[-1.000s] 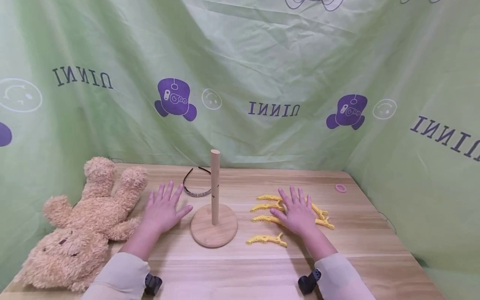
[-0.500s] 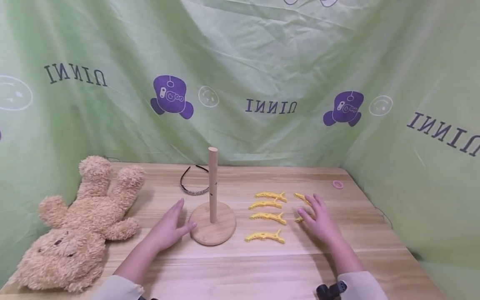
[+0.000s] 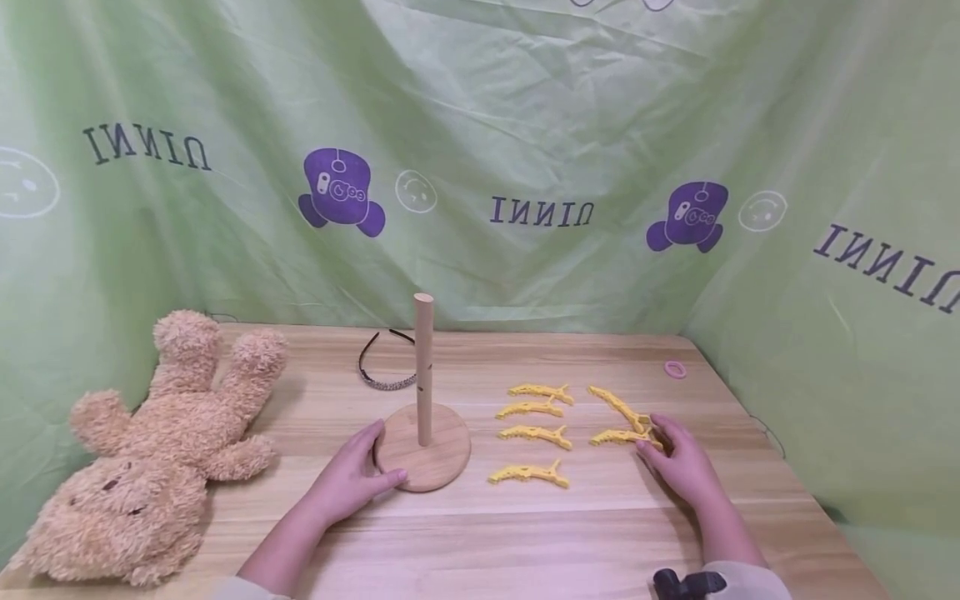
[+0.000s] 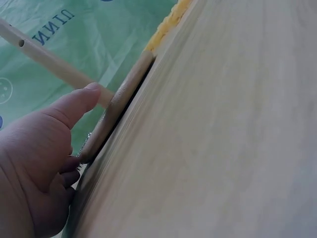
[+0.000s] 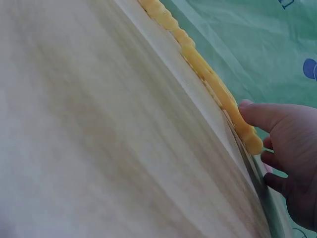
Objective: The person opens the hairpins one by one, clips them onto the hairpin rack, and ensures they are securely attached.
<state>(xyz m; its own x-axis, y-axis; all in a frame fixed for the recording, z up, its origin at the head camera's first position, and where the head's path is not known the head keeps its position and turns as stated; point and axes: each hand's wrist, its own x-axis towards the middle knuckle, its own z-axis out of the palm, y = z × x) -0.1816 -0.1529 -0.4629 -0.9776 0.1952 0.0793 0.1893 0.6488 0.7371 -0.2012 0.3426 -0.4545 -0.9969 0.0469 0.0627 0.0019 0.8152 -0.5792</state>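
In the head view, my left hand point(image 3: 349, 476) holds the rim of a round wooden stand point(image 3: 445, 461) with an upright post. Its thumb is at the front edge and its fingers at the left edge. The left wrist view shows the thumb point(image 4: 79, 105) by the base and the other fingers curled at its rim. My right hand point(image 3: 685, 463) has thumb and fingers around the right end of a yellow hair clip point(image 3: 617, 437), which lies on the table. A second yellow hair clip point(image 3: 617, 405) slants just behind it; their right ends nearly meet.
Several more yellow clips, one being the front clip point(image 3: 528, 473), lie in a column right of the stand. Behind the post is a dark headband point(image 3: 387, 385). A plush bear point(image 3: 187, 433) lies at left, a pink ring point(image 3: 676, 369) at back right. Green cloth point(image 3: 480, 267) surrounds the table.
Both hands, spread flat earlier, have drawn back toward me. The left has moved to the stand's rim; the right has shifted rightward to the end of a yellow hair clip.
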